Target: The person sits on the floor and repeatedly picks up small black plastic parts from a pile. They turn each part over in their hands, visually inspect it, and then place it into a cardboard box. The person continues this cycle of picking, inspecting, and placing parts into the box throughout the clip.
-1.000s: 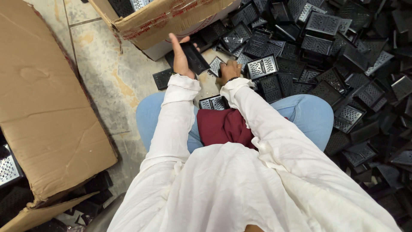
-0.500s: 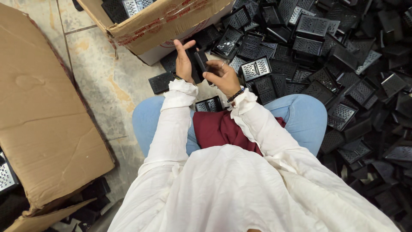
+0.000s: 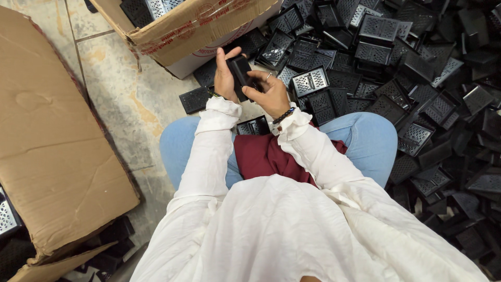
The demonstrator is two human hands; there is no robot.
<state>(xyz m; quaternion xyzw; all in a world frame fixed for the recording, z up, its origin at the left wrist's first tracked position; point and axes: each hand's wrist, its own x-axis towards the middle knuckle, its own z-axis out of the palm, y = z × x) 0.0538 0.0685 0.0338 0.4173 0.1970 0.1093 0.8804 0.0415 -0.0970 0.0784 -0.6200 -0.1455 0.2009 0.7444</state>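
Seen from the head camera, a person seated on a tiled floor [image 3: 130, 112] holds a small black plastic part [image 3: 241, 74] up between both hands, just in front of an open cardboard box [image 3: 203, 31]. The box, its brown flaps taped and creased, holds more of the same parts, black and perforated, some with pale metallic grille faces. The left hand [image 3: 224, 78] wraps the part from its side with the thumb raised along the top edge; the right hand [image 3: 269, 94], with a ring and a beaded bracelet, grips it from the other side with fingertips on its face. The part looks like a flat rectangular casing, though its front is turned away and hard to make out. To the right, a deep heap of black grille trays [image 3: 417, 78] covers the floor, angular, slotted and jumbled. One grille piece [image 3: 194, 99] lies alone on the tile beside the left wrist. A flattened sheet of corrugated cardboard [image 3: 52, 146] fills the left edge.
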